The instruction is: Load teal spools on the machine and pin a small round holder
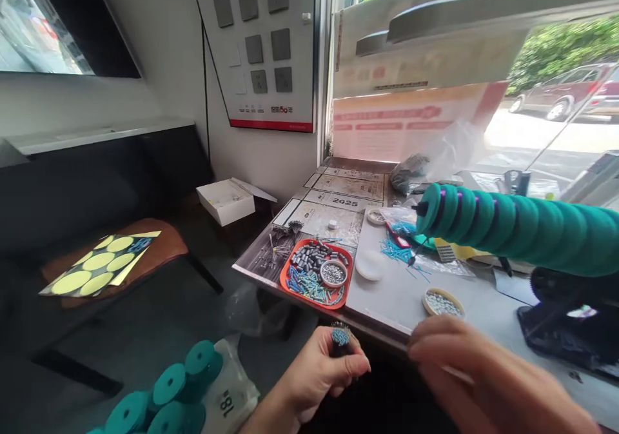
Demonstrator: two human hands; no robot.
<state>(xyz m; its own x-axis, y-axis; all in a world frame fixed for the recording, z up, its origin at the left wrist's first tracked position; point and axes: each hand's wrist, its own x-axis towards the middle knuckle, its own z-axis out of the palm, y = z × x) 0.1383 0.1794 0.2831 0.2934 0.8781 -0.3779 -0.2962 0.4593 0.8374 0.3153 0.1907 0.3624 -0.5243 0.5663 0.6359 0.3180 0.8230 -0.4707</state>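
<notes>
My left hand [333, 366] grips a bunch of thin, blue-tipped sticks [340, 337]; from here I can't tell if my blurry right hand [476, 363] holds anything. It seems gathered, but thin blue tubes [313, 287] lie loose in the red plastic tray [348, 255].

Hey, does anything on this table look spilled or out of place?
Possibly spilled: thin blue pieces lie strewn at odd angles near the white disc, whereas other blue pieces sit contained in the orange tray.

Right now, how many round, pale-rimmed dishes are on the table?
3: one dish in the red plastic tray, another dish beyond the right hand, a third dish behind the white disc. More may be hidden.
</notes>
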